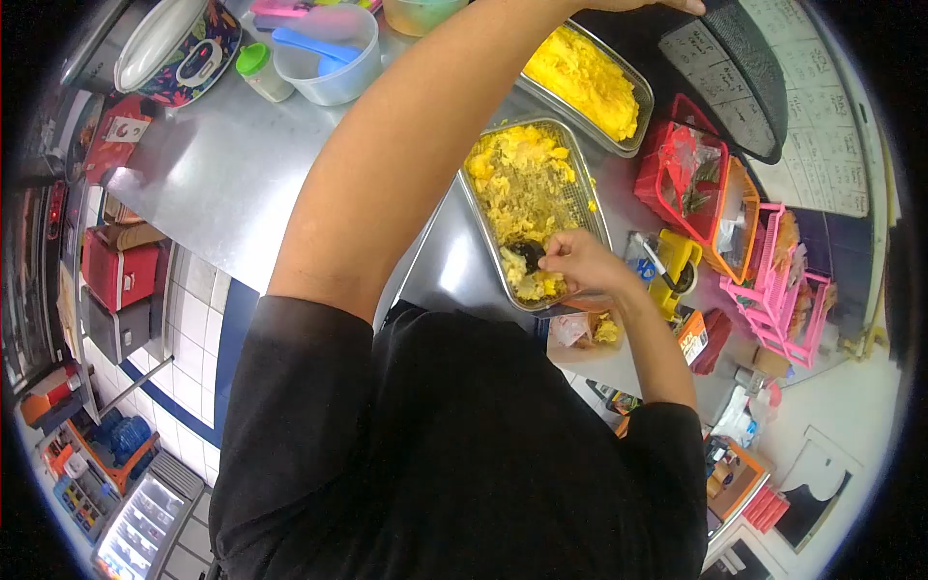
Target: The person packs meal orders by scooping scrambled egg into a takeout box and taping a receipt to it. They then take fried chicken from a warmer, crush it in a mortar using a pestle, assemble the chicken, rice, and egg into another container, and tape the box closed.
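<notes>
My right hand (583, 263) is closed, its fingers pinching a small black utensil (527, 253), possibly a spoon. That utensil sits in yellow, crumbly mashed food (522, 179) at the near end of a metal tray (592, 215). My left arm stretches across the view above the tray. Only the edge of my left hand (667, 4) shows at the top border, and most of its fingers are cut off. Behind the first tray lies a second metal tray (633, 147), heaped with smoother yellow food (585, 85).
Red and orange baskets (677, 193), a yellow container (680, 275) and a pink rack (773, 290) stand at the right. Further left are a translucent tub (338, 82) with a blue utensil, a green-capped jar (263, 72) and a patterned pot (184, 58). A box (587, 335) sits by my right forearm.
</notes>
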`<state>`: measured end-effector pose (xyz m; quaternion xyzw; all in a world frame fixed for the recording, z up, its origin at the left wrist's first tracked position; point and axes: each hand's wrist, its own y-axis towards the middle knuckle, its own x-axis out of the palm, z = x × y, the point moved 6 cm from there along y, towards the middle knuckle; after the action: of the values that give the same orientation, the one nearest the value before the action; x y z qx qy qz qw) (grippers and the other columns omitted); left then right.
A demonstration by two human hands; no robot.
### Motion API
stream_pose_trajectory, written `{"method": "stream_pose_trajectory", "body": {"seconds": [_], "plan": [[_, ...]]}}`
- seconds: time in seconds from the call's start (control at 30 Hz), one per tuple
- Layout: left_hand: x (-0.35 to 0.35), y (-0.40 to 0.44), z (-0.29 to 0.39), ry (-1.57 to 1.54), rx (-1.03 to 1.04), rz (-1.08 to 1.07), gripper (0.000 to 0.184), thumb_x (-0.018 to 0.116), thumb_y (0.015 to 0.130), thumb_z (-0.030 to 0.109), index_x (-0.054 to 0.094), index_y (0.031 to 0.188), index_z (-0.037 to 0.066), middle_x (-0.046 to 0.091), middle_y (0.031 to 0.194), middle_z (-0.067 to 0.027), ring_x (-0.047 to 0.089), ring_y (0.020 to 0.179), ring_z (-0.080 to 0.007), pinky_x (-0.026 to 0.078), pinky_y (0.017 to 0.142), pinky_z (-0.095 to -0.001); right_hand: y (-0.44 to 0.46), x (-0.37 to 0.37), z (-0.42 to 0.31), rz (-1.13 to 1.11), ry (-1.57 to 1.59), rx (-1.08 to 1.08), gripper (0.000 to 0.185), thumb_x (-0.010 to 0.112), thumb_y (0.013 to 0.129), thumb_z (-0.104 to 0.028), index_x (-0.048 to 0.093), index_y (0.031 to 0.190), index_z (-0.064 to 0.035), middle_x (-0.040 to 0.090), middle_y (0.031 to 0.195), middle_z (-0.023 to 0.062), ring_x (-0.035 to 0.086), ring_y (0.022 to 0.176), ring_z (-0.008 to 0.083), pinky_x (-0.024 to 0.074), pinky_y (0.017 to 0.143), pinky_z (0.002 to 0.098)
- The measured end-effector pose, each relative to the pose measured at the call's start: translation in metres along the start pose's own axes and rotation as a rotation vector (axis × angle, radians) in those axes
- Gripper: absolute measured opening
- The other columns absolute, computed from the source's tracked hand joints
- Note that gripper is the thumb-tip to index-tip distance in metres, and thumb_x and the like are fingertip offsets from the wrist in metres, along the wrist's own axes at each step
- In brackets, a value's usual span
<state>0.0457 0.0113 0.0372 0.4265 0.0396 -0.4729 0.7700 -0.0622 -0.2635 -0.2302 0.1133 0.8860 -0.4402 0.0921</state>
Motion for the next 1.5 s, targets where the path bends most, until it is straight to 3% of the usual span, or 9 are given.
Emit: {"method": "stream_pose_trajectory", "body": {"seconds": [0.2, 0.47, 0.6, 0.8, 0.93, 1.13, 1.23, 1.4, 1.5], "plan": [[-0.006, -0.006, 0.003, 0.015, 0.033, 0.043, 0.070, 0.080, 0.079, 0.046, 0.064, 0.134, 0.005, 0.053, 0.144, -0.0255, 0.047, 0.137, -0.0388, 0.037, 0.115, -0.0426, 0.018, -0.017, -0.007, -0.007, 0.224, -0.006, 0.023, 0.074, 0.092, -0.019, 0.058, 0.080, -0.0082, 0.056, 0.065, -0.0024, 0.050, 0.044, 0.0074, 0.0410, 0.041, 0.0265], [-0.008, -0.011, 0.004, -0.021, 0.028, 0.036, 0.070, 0.080, 0.080, 0.045, 0.063, 0.135, 0.006, 0.051, 0.146, -0.0249, 0.046, 0.138, -0.0383, 0.036, 0.116, -0.0426, 0.002, 0.019, -0.047, 0.127, -0.714, -0.506, 0.017, 0.068, 0.084, -0.017, 0.062, 0.083, -0.0016, 0.064, 0.078, 0.0191, 0.066, 0.075, 0.0347, 0.0496, 0.070, 0.0455], [-0.011, -0.012, 0.006, 0.000, 0.017, 0.044, 0.070, 0.080, 0.080, 0.045, 0.063, 0.135, 0.006, 0.051, 0.146, -0.0250, 0.045, 0.138, -0.0384, 0.036, 0.116, -0.0427, -0.017, 0.015, -0.050, 0.010, -0.631, -0.394, 0.017, 0.069, 0.084, -0.018, 0.063, 0.082, -0.0014, 0.066, 0.079, 0.0190, 0.067, 0.077, 0.0360, 0.0503, 0.070, 0.0460], [-0.007, -0.011, 0.006, -0.021, 0.021, 0.028, 0.069, 0.080, 0.080, 0.045, 0.063, 0.134, 0.005, 0.052, 0.145, -0.0259, 0.046, 0.138, -0.0395, 0.036, 0.116, -0.0427, 0.016, -0.007, 0.003, -0.325, 0.033, 0.088, 0.015, 0.070, 0.094, -0.021, 0.061, 0.090, -0.0097, 0.056, 0.070, -0.0041, 0.052, 0.053, 0.0049, 0.0389, 0.047, 0.0226], [-0.011, -0.013, 0.006, -0.042, 0.063, 0.027, 0.070, 0.080, 0.080, 0.046, 0.063, 0.134, 0.004, 0.052, 0.144, -0.0266, 0.047, 0.136, -0.0404, 0.038, 0.114, -0.0428, 0.001, -0.031, 0.002, -0.272, 0.176, 0.031, 0.017, 0.072, 0.094, -0.023, 0.062, 0.089, -0.0109, 0.054, 0.068, -0.0051, 0.048, 0.050, 0.0048, 0.0356, 0.044, 0.0224], [-0.002, 0.000, 0.008, -0.078, 0.033, -0.076, 0.068, 0.081, 0.084, 0.038, 0.059, 0.137, 0.000, 0.059, 0.138, -0.0243, 0.062, 0.123, -0.0315, 0.050, 0.102, -0.0381, -0.098, -0.066, 0.033, 0.146, 0.609, -0.277, 0.016, 0.071, 0.095, -0.018, 0.059, 0.089, -0.0087, 0.050, 0.062, -0.0050, 0.043, 0.044, 0.0043, 0.0302, 0.040, 0.0212], [0.004, -0.006, 0.019, -0.208, -0.260, -0.173, 0.065, 0.078, 0.090, 0.027, 0.053, 0.145, 0.003, 0.074, 0.099, -0.0134, 0.065, 0.076, -0.0129, 0.051, 0.062, -0.0262, -0.185, -0.041, 0.067, 0.622, 0.682, -0.343, 0.018, 0.071, 0.094, -0.017, 0.057, 0.087, -0.0073, 0.047, 0.059, -0.0049, 0.043, 0.043, 0.0043, 0.0307, 0.039, 0.0215], [0.008, -0.016, 0.043, -0.204, -0.126, -0.110, 0.060, 0.075, 0.092, 0.021, 0.053, 0.144, 0.001, 0.069, 0.110, -0.0091, 0.062, 0.095, -0.0144, 0.051, 0.079, -0.0270, -0.248, 0.057, 0.153, 1.302, 0.794, -0.160, 0.019, 0.074, 0.091, -0.015, 0.058, 0.089, -0.0040, 0.068, 0.085, 0.0096, 0.052, 0.048, 0.0070, 0.0391, 0.040, 0.0242], [0.012, -0.004, 0.014, -0.316, -0.130, -0.143, 0.059, 0.075, 0.092, 0.020, 0.054, 0.143, 0.002, 0.067, 0.115, -0.0092, 0.061, 0.100, -0.0143, 0.049, 0.084, -0.0284, -0.229, 0.094, 0.180, 1.469, 0.189, 0.050, 0.018, 0.075, 0.088, -0.014, 0.062, 0.089, -0.0024, 0.068, 0.128, 0.0190, 0.067, 0.060, 0.0169, 0.0538, 0.052, 0.0302]]}}
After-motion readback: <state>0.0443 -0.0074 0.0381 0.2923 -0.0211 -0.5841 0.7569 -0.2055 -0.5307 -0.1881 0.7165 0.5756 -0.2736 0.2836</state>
